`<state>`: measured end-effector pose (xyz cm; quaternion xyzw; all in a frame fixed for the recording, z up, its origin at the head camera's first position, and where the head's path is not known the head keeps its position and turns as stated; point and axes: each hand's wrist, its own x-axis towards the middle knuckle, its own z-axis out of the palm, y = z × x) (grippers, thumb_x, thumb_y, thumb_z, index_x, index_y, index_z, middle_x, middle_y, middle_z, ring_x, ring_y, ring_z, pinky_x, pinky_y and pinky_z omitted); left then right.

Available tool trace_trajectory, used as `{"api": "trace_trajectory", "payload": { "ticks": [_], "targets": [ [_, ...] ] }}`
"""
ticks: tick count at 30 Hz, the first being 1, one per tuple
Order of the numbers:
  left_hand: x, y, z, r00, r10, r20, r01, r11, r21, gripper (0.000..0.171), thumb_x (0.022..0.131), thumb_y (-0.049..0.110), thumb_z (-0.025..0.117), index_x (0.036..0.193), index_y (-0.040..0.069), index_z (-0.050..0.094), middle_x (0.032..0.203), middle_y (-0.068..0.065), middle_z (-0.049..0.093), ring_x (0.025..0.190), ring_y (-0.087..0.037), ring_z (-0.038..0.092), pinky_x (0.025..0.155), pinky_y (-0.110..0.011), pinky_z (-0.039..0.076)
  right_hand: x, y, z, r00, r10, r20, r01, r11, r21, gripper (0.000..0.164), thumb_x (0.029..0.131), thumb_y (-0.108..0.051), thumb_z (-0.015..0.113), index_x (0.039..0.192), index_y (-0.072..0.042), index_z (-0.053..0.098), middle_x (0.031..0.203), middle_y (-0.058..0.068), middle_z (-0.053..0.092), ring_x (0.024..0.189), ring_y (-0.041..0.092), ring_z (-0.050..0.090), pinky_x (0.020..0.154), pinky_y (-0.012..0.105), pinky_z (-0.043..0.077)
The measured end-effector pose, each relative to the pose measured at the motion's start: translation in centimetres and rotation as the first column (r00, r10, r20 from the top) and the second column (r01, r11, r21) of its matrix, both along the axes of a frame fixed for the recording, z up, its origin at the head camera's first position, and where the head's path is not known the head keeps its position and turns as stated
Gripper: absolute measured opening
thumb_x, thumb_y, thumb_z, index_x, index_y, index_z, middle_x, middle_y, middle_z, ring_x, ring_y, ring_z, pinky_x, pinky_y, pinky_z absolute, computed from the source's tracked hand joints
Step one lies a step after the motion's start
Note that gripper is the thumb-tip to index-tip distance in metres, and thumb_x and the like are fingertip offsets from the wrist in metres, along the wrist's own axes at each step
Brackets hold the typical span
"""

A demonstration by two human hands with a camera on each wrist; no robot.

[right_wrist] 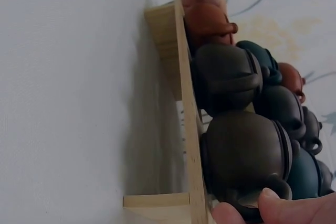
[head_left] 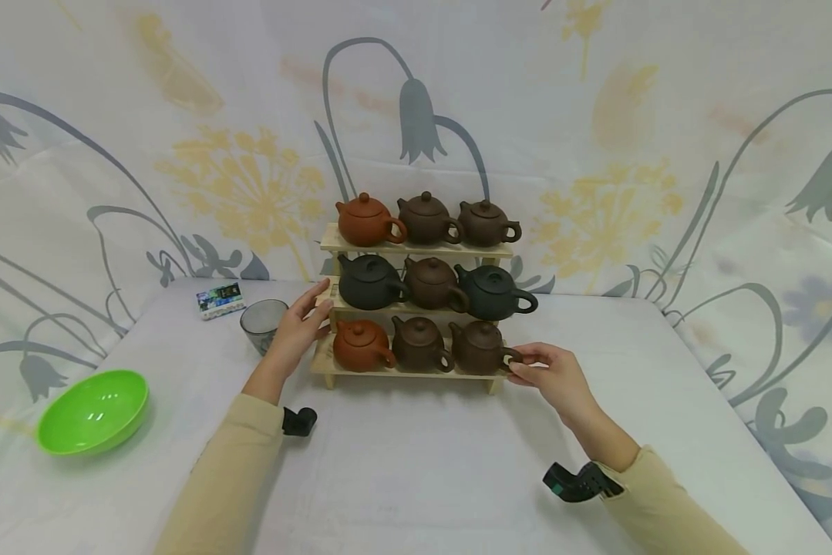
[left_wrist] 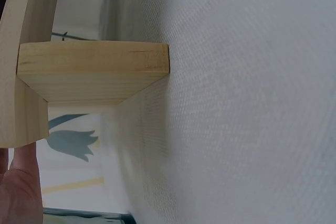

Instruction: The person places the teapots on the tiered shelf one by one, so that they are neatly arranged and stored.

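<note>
A three-tier wooden stand [head_left: 322, 360] bears several small teapots in rows, in orange, dark brown and black-green. My right hand [head_left: 551, 379] pinches the handle of the dark brown teapot [head_left: 476, 348] at the right end of the bottom tier. In the right wrist view, thumb and finger meet at that handle [right_wrist: 278, 184], and the teapot sits on the shelf. At the stand's left end is my left hand [head_left: 294, 333], its fingers extended along the side beside the orange teapot [head_left: 360, 347]. The left wrist view shows a stand leg [left_wrist: 94, 59] on the cloth, the hand partly hidden behind the shelf.
Just left of my left hand stands a grey glass cup [head_left: 261, 320]. Behind it lies a small patterned box [head_left: 220, 301]. A bright green bowl [head_left: 95, 412] sits at the table's left. White cloth covers the table, and a flower-printed curtain [head_left: 416, 46] hangs behind the stand.
</note>
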<state>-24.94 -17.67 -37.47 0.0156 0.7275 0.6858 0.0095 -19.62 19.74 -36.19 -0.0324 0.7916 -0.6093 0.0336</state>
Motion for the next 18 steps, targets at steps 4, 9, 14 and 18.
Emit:
{"api": "trace_trajectory", "payload": {
  "ticks": [4, 9, 14, 18],
  "targets": [
    [-0.1, 0.1, 0.0, 1.0, 0.0, 0.003, 0.0, 1.0, -0.007, 0.054, 0.098, 0.029, 0.049, 0.148, 0.023, 0.029, 0.153, -0.006, 0.014, 0.132, -0.028, 0.031, 0.102, -0.043, 0.037, 0.0, -0.3, -0.1, 1.0, 0.006, -0.008, -0.006, 1.0, 0.0, 0.028, 0.086, 0.01, 0.059, 0.112, 0.019, 0.054, 0.091, 0.017, 0.054, 0.077, 0.014, 0.063, 0.075, 0.033, 0.055],
    [0.0, 0.2, 0.2, 1.0, -0.005, -0.002, 0.005, 1.0, -0.001, 0.055, 0.098, 0.029, 0.049, 0.148, 0.021, 0.029, 0.153, -0.008, 0.013, 0.132, -0.029, 0.032, 0.102, -0.042, 0.037, 0.1, -0.1, -0.3, 0.999, 0.037, -0.019, -0.037, 0.999, -0.002, 0.031, 0.086, 0.007, 0.061, 0.115, 0.017, 0.054, 0.095, 0.02, 0.056, 0.079, 0.016, 0.065, 0.078, 0.035, 0.054],
    [0.1, -0.3, 0.1, 1.0, 0.009, 0.002, -0.009, 1.0, -0.003, 0.054, 0.099, 0.03, 0.047, 0.148, 0.018, 0.028, 0.15, -0.014, 0.022, 0.13, -0.03, 0.034, 0.101, -0.042, 0.039, 0.5, 1.1, -0.2, 0.998, 0.055, -0.017, -0.053, 0.991, 0.126, 0.042, 0.087, -0.013, 0.068, 0.123, 0.005, 0.055, 0.113, 0.02, 0.058, 0.093, 0.024, 0.064, 0.086, 0.037, 0.051],
    [1.8, -1.8, 1.6, 0.999, 0.026, -0.047, -0.03, 0.996, -0.09, 0.056, 0.1, 0.037, 0.042, 0.147, 0.008, 0.029, 0.144, -0.018, 0.035, 0.129, -0.032, 0.036, 0.101, -0.044, 0.038, 1.1, 2.8, 0.9, 0.997, 0.051, -0.066, -0.038, 0.981, 0.19, 0.047, 0.088, -0.023, 0.066, 0.126, 0.002, 0.053, 0.12, 0.021, 0.056, 0.094, 0.016, 0.063, 0.086, 0.033, 0.05]
  ]
}}
